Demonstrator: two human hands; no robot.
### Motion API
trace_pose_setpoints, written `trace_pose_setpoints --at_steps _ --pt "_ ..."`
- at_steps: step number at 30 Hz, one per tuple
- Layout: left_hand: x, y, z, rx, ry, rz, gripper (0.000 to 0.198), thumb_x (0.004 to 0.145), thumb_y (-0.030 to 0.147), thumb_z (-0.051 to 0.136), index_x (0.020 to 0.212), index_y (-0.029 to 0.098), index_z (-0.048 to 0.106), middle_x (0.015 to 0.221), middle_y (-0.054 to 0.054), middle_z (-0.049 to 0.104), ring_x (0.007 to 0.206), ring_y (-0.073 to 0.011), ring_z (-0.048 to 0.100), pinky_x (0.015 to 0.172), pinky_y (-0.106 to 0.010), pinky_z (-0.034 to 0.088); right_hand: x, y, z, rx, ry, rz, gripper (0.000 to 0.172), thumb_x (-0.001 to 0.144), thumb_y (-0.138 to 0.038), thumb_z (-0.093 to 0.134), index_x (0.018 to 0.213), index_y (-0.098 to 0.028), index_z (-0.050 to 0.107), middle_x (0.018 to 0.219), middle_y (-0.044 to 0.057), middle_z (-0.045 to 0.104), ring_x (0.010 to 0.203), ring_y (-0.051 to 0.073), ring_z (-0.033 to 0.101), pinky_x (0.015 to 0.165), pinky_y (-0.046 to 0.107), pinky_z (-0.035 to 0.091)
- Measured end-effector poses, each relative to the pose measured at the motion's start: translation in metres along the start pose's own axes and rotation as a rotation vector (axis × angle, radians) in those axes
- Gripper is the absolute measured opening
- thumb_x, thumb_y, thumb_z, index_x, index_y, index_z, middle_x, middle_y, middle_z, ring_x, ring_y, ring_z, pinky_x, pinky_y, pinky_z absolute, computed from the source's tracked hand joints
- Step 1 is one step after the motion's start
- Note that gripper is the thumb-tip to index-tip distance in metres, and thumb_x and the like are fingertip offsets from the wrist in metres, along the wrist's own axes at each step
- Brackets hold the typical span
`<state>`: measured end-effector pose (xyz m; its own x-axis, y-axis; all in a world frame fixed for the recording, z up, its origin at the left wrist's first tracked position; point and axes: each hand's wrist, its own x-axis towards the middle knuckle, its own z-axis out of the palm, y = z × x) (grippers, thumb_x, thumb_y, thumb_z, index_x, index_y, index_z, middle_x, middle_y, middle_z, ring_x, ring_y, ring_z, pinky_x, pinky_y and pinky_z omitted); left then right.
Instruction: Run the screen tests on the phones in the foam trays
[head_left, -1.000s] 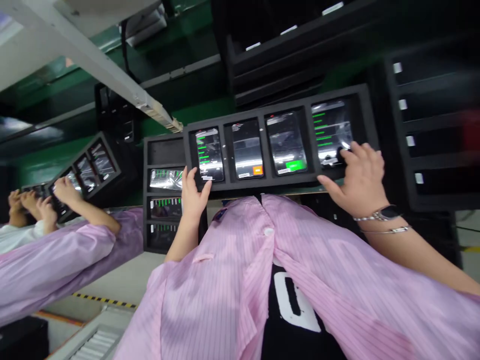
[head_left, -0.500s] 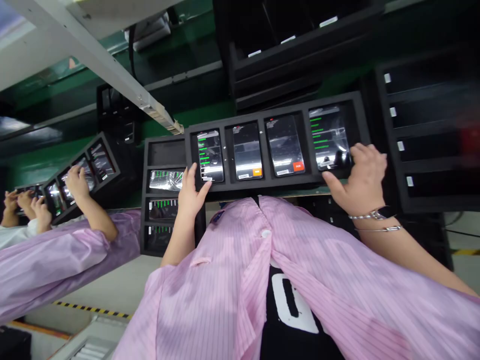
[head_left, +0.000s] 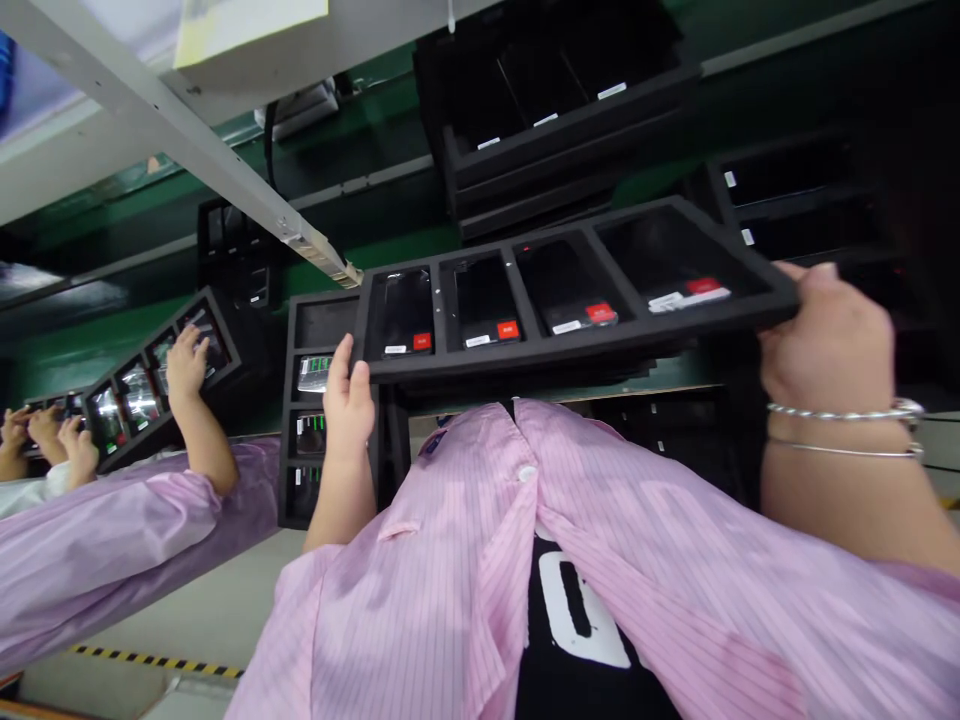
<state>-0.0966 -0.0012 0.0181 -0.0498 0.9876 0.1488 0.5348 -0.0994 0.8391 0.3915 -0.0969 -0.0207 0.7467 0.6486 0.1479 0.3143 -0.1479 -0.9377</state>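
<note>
Four phones (head_left: 484,300) lie face up in a long black foam tray (head_left: 525,358), one to each pocket, so the foam walls keep them from touching. Each dark screen shows a small red tag (head_left: 508,330) near its lower end.

The tray is held in front of the chest, a hand at each short end, likely because so long a piece would sag or tip if carried from one side. The left hand (head_left: 349,400) has its grip closed on the left end, fingers up over the rim. The right hand (head_left: 829,345) is wrapped around the right end, which stands higher and nearer the camera. The tray is slanted only slightly, and that probably keeps the phones seated in their pockets. Whether its far edge rests on anything is hidden.

Two thin bracelets (head_left: 840,412) ring the right wrist, and a pink striped smock (head_left: 465,560) fills the foreground below the tray.

Just behind the left hand stands a dark rack (head_left: 315,400) of more phones, some lit with green lines. Above the tray, empty trays (head_left: 555,110) are stacked.

To the left, a co-worker's hand (head_left: 186,355) rests on a second tray (head_left: 142,385) of lit phones, propped at an angle, well apart from the held one.
</note>
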Motion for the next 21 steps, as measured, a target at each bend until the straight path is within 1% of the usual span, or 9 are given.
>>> trace_pose_setpoints --at_steps 2,4,7,9,11,14,17,19,21 --pt "0.015 0.012 -0.007 -0.052 0.024 0.025 0.065 0.093 0.071 0.055 0.140 0.026 0.062 0.149 -0.009 0.059 0.137 -0.0244 0.058 0.120 -0.038 0.043 0.017 -0.015 -0.001 0.182 -0.041 0.008 0.068 0.090 -0.071 0.049 0.111 -0.009 0.069 0.105 0.021 0.067 0.103 0.038 0.069 0.079 0.059 0.057" --pt "0.025 0.017 -0.010 -0.121 0.031 -0.002 0.064 0.091 0.071 0.058 0.137 0.026 0.063 0.142 -0.009 0.063 0.126 -0.0237 0.065 0.111 -0.038 0.052 0.028 -0.024 0.001 0.339 -0.086 -0.001 0.062 0.084 -0.071 0.057 0.101 -0.012 0.068 0.098 0.019 0.066 0.098 0.040 0.070 0.071 0.061 0.055" --pt "0.028 0.009 -0.009 -0.291 0.007 -0.144 0.064 0.085 0.064 0.070 0.137 0.029 0.060 0.128 -0.009 0.069 0.103 -0.0204 0.073 0.088 -0.033 0.061 0.027 -0.034 0.008 0.449 -0.051 -0.033 0.036 0.072 -0.049 0.072 0.086 -0.016 0.068 0.082 0.011 0.065 0.085 0.036 0.069 0.071 0.064 0.052" --pt "0.024 -0.005 -0.009 -0.440 -0.034 -0.267 0.078 0.077 0.051 0.081 0.147 0.036 0.049 0.121 -0.006 0.070 0.094 -0.0177 0.074 0.078 -0.029 0.062 0.018 -0.042 0.009 0.504 0.011 -0.027 0.025 0.061 -0.033 0.071 0.081 -0.017 0.072 0.073 0.007 0.063 0.075 0.032 0.067 0.074 0.067 0.050" --pt "0.018 -0.020 -0.010 -0.559 -0.102 -0.381 0.097 0.070 0.036 0.085 0.154 0.042 0.036 0.117 -0.004 0.071 0.090 -0.0156 0.074 0.075 -0.028 0.061 0.009 -0.052 0.004 0.525 -0.022 0.001 0.032 0.053 -0.025 0.066 0.082 -0.019 0.077 0.073 0.007 0.064 0.075 0.032 0.065 0.081 0.069 0.048" --pt "0.010 -0.037 -0.010 -0.636 -0.245 -0.495 0.109 0.063 0.025 0.084 0.156 0.044 0.030 0.117 -0.002 0.072 0.090 -0.0138 0.073 0.078 -0.028 0.061 0.003 -0.059 -0.013 0.492 -0.126 0.029 0.048 0.045 -0.018 0.061 0.087 -0.028 0.080 0.083 0.005 0.069 0.092 0.034 0.066 0.093 0.069 0.045" --pt "0.005 -0.041 -0.010 -0.607 -0.311 -0.449 0.113 0.062 0.030 0.084 0.158 0.046 0.027 0.135 -0.005 0.067 0.100 -0.0152 0.073 0.080 -0.027 0.061 0.008 -0.045 -0.024 0.486 -0.121 0.034 0.054 0.041 -0.015 0.056 0.086 -0.033 0.079 0.091 0.003 0.070 0.098 0.034 0.064 0.093 0.068 0.044" --pt "0.002 -0.036 -0.014 -0.535 -0.296 -0.334 0.112 0.064 0.042 0.085 0.159 0.046 0.025 0.148 -0.007 0.059 0.114 -0.0193 0.071 0.084 -0.029 0.061 0.012 -0.025 -0.024 0.503 -0.125 0.068 0.053 0.039 -0.014 0.054 0.084 -0.030 0.076 0.093 0.005 0.069 0.096 0.035 0.063 0.090 0.067 0.044" --pt "-0.002 -0.027 -0.023 -0.459 -0.268 -0.198 0.111 0.066 0.055 0.085 0.159 0.048 0.025 0.153 -0.006 0.055 0.125 -0.0233 0.066 0.091 -0.034 0.062 0.015 -0.001 -0.017 0.514 -0.111 0.152 0.050 0.036 -0.014 0.053 0.081 -0.026 0.071 0.088 0.005 0.066 0.088 0.032 0.062 0.085 0.063 0.046"
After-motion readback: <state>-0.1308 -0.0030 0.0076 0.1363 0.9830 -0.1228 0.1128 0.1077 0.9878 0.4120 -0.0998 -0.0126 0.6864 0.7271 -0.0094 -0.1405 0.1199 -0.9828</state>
